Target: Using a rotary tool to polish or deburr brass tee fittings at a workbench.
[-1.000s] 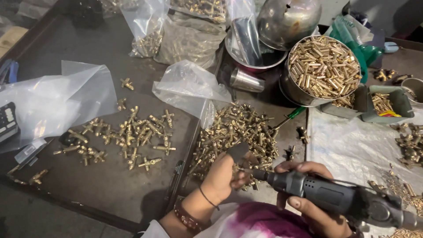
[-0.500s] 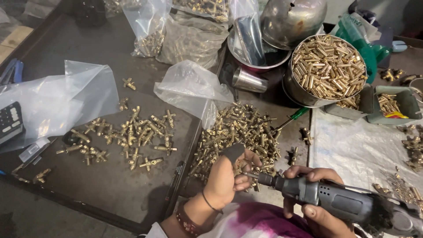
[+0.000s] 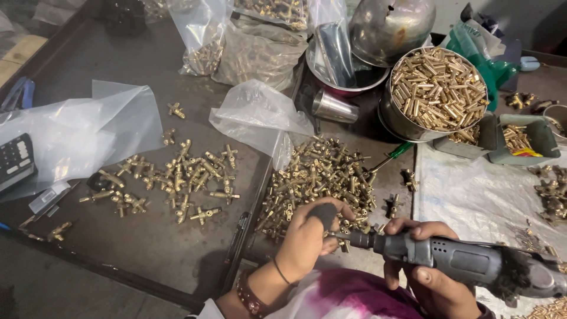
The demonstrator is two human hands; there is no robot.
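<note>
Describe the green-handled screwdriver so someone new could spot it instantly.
Start at the big round steel bowl heaped with brass tubes at upper right. Just below its left rim, beside the dense pile of small brass fittings, lies the slim screwdriver with a translucent green handle, pointing diagonally toward the pile. It is the only green, plastic-handled thing among all that brass.

Fittings pile lies left of bowl (behind hands).

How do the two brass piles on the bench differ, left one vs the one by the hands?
The left pile is sparse, its fittings spread singly on the dark tray. The centre pile is denser and larger, its fittings heaped together. The left hand and the rotary tool work at the centre pile's near edge; the left pile lies untouched. Both hold similar brass fittings.
</note>
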